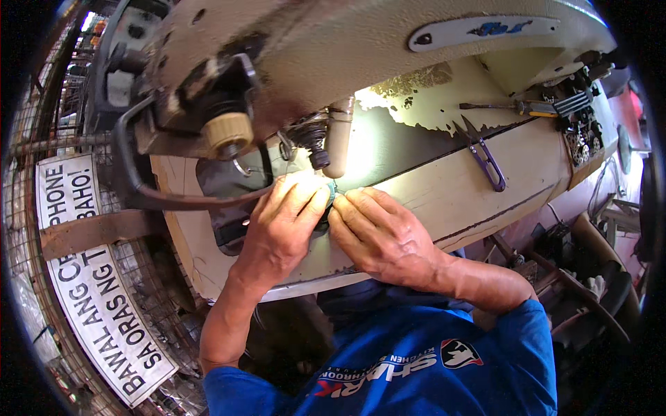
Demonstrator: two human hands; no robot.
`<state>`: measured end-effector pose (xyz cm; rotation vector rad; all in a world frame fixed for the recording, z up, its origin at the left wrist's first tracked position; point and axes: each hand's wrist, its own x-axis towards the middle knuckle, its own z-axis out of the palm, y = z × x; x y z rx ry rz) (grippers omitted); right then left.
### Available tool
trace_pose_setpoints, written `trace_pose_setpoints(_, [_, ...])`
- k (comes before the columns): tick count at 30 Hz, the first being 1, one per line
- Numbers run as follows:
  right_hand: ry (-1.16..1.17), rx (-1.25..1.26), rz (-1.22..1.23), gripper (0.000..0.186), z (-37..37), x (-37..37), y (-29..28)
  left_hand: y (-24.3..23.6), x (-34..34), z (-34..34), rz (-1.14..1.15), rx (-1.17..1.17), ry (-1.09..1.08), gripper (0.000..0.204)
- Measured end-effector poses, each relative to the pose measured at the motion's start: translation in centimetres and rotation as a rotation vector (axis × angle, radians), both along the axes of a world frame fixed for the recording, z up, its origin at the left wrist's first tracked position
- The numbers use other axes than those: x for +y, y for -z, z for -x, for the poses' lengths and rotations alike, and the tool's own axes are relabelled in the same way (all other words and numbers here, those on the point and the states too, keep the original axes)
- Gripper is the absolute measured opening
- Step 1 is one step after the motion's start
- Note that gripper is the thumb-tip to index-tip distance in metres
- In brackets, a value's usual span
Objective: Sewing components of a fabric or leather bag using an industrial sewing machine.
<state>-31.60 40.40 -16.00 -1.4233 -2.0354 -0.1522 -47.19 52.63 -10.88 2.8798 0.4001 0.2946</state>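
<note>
My left hand [286,218] and my right hand [381,232] meet close together under the head of a sewing machine [312,59]. Between their fingertips shows a small dark green piece [332,192], which looks like fabric; most of it is covered by my fingers. Both hands have their fingers closed and pinched at it. Just above them come down the machine's dark lower parts [317,147] and a pale cylinder [339,139] beside a bright light. The needle itself cannot be made out.
Purple-handled thread snips [489,161] lie on the table [513,166] to the right. Beyond them are a screwdriver [510,107] and a tray of metal parts [586,135]. A curved dark metal bar [201,201] reaches past my left hand. Wire mesh with white signs [114,326] stands at left.
</note>
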Motion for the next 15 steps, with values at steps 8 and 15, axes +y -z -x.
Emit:
trace_pose_setpoints(8, [-0.061,-0.011,0.107,0.043,-0.3,0.7,-1.6,2.2,-0.8,1.3,-0.068,-0.183,-0.040,0.036])
trace_pose_setpoints(15, [-0.086,-0.116,0.125,0.042,0.0,0.8,-1.7,3.6,-1.1,2.2,-0.096,-0.203,-0.042,0.039])
